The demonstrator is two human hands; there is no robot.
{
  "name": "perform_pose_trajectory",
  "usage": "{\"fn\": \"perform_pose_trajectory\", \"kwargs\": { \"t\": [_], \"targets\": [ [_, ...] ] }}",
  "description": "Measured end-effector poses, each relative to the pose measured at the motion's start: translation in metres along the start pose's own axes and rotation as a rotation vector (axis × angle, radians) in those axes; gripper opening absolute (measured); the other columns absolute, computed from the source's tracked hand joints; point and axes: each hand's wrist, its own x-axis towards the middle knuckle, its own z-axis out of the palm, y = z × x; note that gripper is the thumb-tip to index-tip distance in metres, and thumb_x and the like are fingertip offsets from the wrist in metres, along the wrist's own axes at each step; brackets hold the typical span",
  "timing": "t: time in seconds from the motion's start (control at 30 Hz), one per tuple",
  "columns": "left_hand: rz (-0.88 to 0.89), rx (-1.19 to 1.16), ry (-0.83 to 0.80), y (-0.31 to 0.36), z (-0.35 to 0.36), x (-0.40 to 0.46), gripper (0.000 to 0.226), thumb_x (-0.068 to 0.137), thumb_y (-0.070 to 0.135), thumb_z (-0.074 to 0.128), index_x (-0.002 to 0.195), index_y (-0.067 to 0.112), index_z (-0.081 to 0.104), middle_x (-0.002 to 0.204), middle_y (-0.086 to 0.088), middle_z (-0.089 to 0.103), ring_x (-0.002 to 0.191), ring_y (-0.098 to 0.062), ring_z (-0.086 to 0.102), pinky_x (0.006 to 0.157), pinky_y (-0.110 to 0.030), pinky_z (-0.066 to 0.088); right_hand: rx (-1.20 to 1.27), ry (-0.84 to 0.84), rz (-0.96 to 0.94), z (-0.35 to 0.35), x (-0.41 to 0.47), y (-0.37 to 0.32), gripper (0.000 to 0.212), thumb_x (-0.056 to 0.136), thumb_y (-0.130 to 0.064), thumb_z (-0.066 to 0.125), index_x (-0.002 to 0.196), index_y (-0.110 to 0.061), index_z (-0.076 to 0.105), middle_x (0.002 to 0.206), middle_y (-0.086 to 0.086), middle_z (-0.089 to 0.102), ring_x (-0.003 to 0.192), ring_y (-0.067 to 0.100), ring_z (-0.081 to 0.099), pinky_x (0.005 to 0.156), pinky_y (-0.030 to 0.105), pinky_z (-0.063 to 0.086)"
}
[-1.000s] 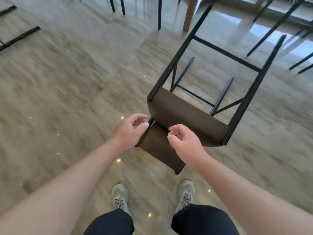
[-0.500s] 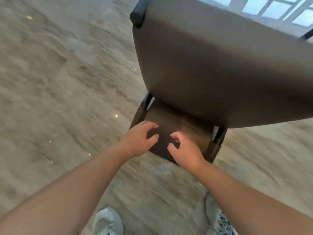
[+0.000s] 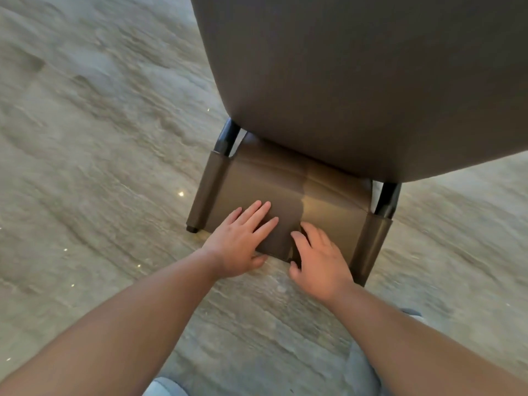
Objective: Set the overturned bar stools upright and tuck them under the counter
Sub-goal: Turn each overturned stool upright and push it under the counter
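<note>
Gripping the low edge of the backrest (image 3: 288, 190) w/ both hands: left hand (image 3: 243, 241) lays its fingers flat over the panel's face, thumb tucked beneath the near edge; right hand (image 3: 320, 261) is curled over the same edge, thumb at the rim. So both are clamped on the backrest, side by side, left slightly farther along towards the panel's left post, right nearer the middle. Hands about equally close to the stool; neither has an edge.

The bar stool (image 3: 357, 81) lies on its back on the floor (image 3: 85, 167), backrest nearest the person, seat underside looming beyond and above it, filling the top of the view. Long axis runs away from the person, so legs point off beyond the seat, out of view. Judgement: the lift has to swing the backrest up and towards the person, pivoting about the far feet.

Vs. half a sec ago: the hands were bunched and just arriving at the panel edge; now spread and seated on it, w/ the camera lower and closer. A sec ago both hung loose above the stool, legs and rungs visible.
</note>
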Motion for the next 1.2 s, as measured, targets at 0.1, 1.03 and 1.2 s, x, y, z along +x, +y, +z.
{"fn": "perform_pose_trajectory", "kwargs": {
  "t": [0.1, 1.03, 1.2],
  "targets": [
    [0.013, 0.118, 0.003, -0.002, 0.006, 0.002, 0.088, 0.092, 0.061, 0.043, 0.157, 0.024, -0.004, 0.165, -0.013, -0.011, 0.152, -0.029, -0.009, 0.121, -0.052, 0.008, -0.096, 0.012, -0.032, 0.01, -0.002, 0.001, 0.072, 0.087, -0.038, 0.056, 0.151, -0.022, 0.027, 0.162, 0.009, 0.012, 0.149, 0.028, 0.01, 0.119, 0.043, 0.015],
    [0.015, 0.219, -0.032, 0.018, -0.002, 0.013, 0.093, 0.094, 0.023, 0.052, 0.152, 0.026, -0.02, 0.164, -0.011, -0.016, 0.149, -0.042, -0.014, 0.11, -0.073, 0.01, -0.215, 0.014, 0.055, 0.018, 0.0, 0.004, 0.101, 0.089, -0.034, 0.063, 0.154, -0.023, -0.014, 0.162, 0.01, -0.02, 0.148, 0.039, -0.014, 0.117, 0.059, 0.002],
    [0.02, 0.23, -0.07, 0.02, -0.023, 0.005, 0.095, 0.093, 0.018, 0.052, 0.15, 0.028, -0.024, 0.163, -0.008, -0.02, 0.149, -0.039, -0.015, 0.114, -0.068, 0.013, -0.191, 0.003, -0.014, -0.006, -0.007, 0.004, 0.096, 0.09, -0.031, 0.062, 0.154, -0.026, -0.01, 0.161, 0.004, -0.018, 0.149, 0.035, -0.01, 0.119, 0.052, 0.007]
  ]
}}
